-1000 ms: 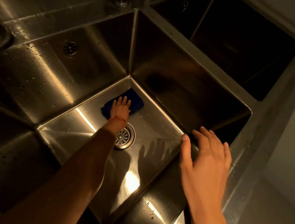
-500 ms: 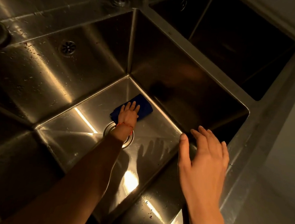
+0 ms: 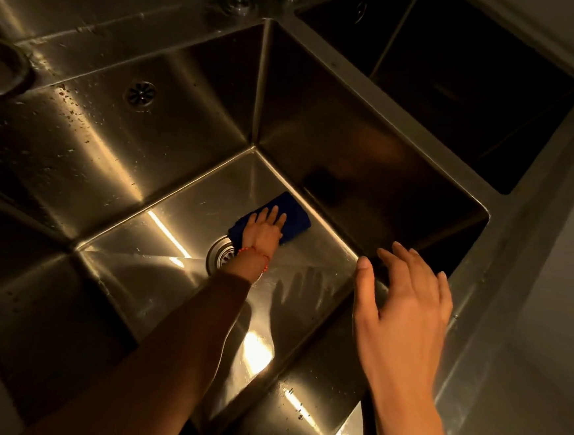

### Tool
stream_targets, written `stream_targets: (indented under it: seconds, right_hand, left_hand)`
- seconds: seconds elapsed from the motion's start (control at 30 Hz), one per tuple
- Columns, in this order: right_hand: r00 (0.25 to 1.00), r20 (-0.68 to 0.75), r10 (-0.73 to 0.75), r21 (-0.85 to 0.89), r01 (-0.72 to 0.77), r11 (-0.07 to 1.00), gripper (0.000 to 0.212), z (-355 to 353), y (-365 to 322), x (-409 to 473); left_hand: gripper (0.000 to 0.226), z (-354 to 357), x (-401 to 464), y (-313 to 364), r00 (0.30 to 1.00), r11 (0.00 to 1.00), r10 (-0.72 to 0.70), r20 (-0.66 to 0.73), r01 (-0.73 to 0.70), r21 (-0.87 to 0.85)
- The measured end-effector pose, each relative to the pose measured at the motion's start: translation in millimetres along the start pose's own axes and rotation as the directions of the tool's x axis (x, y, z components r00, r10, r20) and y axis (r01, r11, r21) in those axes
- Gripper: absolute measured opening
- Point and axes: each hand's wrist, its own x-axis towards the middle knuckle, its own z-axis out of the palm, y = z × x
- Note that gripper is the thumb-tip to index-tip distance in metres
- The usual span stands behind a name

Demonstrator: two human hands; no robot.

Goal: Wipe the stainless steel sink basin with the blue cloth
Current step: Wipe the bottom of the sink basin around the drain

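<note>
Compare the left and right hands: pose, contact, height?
The left hand reaches down to the stainless steel sink basin floor, fingers flat, pressing the blue cloth; the right hand is up near the rim, holding nothing. The left wrist wears a red string bracelet; the right wrist is bare. Both hands have fingers extended.

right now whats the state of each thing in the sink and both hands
blue cloth: flat on basin floor, under left hand
left hand: fingers straight, pressing cloth
right hand: open, holding nothing, over sink rim
drain: partly hidden by left wrist
sink basin: wet, droplets on walls
</note>
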Motion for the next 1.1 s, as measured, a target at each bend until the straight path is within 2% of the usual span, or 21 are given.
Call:
stream_targets:
  seconds: [0.37,0.8,1.1]
  right_hand:
    - [1.0,0.009,-0.003,0.014,0.003,1.0,0.047,0.9,0.9,0.0]
    - [1.0,0.001,-0.009,0.009,0.009,1.0,0.047,0.8,0.8,0.2]
    - [1.0,0.004,-0.014,0.01,0.013,1.0,0.047,2.1,2.8,0.2]
  left_hand:
    - [0.053,-11.3,13.7,-14.5,0.997,0.996,-0.083,-0.005,0.083,0.014]
    - [0.053,10.9,-11.7,11.8,1.0,1.0,0.003,-0.023,-0.004,-0.025]
    - [0.053,1.0,1.6,-1.5,0.999,0.999,-0.021,-0.026,0.02,-0.036]
